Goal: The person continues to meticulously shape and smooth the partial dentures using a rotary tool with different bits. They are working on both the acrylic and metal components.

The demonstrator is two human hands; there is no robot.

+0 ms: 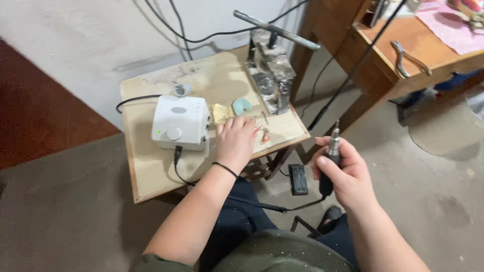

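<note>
Gripping a rotary handpiece (330,161) in the right hand (345,176), tip upward, left hand (236,143) fingers spread on small bits (264,133)

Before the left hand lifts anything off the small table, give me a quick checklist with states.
1. Right hand grips the rotary handpiece firmly, tip up and away from the table: ok.
2. Bit fitted in the handpiece tip: cannot tell, too small.
3. Left hand rests flat beside the white control box, fingers by the small bits; nothing visibly pinched: cannot tell.
4. Control box indicator glows green: ok.
5. Handpiece cable runs under the left forearm across the lap: not ok, snag risk.
6. Foot pedal on the floor, no foot on it: ok.
</note>
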